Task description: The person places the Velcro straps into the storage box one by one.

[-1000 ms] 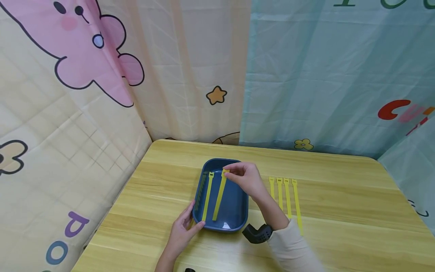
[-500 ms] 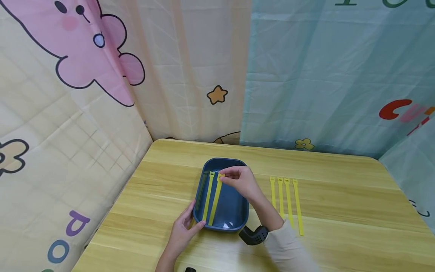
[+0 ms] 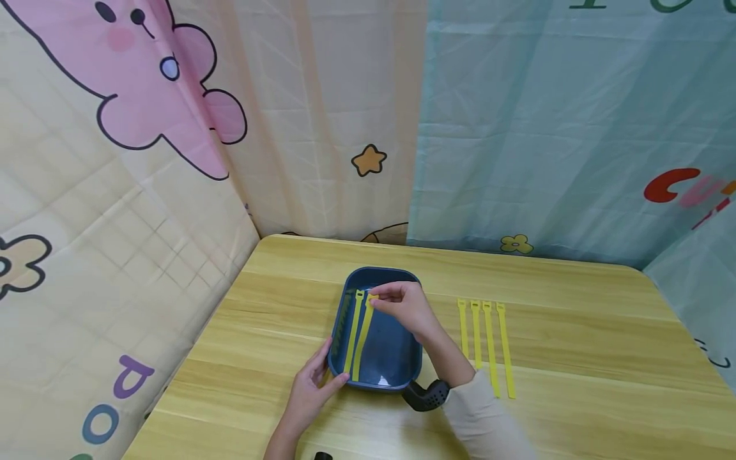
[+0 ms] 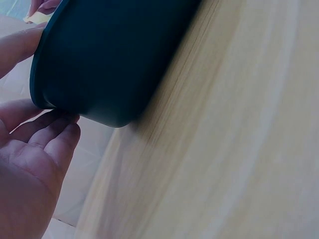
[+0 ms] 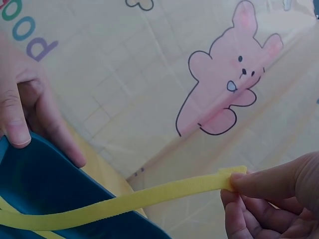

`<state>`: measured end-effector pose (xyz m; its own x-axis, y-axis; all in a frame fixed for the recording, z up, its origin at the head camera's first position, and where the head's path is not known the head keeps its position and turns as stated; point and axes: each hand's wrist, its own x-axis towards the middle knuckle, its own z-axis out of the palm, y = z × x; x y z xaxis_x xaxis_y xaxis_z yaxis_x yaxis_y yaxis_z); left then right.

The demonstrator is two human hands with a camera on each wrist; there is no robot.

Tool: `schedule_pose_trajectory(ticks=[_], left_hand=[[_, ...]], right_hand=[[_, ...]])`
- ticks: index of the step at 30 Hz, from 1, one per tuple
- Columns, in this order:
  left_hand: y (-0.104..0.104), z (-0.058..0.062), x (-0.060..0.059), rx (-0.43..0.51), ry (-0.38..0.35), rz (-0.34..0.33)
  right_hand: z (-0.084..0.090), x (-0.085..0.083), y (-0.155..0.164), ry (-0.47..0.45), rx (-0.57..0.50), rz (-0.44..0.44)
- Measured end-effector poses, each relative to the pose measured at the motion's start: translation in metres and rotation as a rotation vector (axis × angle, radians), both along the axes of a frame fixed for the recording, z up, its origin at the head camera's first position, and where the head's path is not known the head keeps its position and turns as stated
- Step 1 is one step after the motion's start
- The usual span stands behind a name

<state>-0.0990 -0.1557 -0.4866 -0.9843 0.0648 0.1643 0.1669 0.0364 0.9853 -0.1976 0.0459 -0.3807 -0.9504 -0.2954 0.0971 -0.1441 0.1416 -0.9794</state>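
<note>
My right hand [image 3: 409, 311] pinches the slotted head of a yellow hook-and-loop cable tie [image 3: 363, 342] between thumb and fingertips, over the blue tray [image 3: 397, 348]. In the right wrist view the strap [image 5: 144, 195] bows down from the fingers into the tray. Beside it, a second yellow cable tie [image 3: 353, 332] lies lengthwise near the tray's left wall. My left hand [image 3: 308, 388] holds the tray's near left corner, thumb at the rim and fingers along the outside. The left wrist view shows the fingers against the tray's outer wall [image 4: 104, 59].
Several more yellow cable ties [image 3: 490, 342] lie in a row on the wooden table [image 3: 586, 358], right of the tray and partly behind the right forearm. A black wrist camera [image 3: 425, 396] is on the right wrist. Printed curtains [image 3: 322, 128] stand behind the table.
The right hand has moved slightly left and lowered the held cable tie, bringing it alongside the one in the tray. The left hand keeps its hold on the corner.
</note>
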Motion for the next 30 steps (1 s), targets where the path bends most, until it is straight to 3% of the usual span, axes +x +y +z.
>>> schedule_pose_trajectory(ticks=[18,30], left_hand=[[0.001,-0.003,0.000,0.008,0.000,-0.004],[0.001,0.000,0.000,-0.013,0.003,0.009]], right_hand=[[-0.020,-0.018,-0.009,-0.079,0.086,-0.087],[-0.028,-0.031,-0.015,-0.084,0.120,-0.108]])
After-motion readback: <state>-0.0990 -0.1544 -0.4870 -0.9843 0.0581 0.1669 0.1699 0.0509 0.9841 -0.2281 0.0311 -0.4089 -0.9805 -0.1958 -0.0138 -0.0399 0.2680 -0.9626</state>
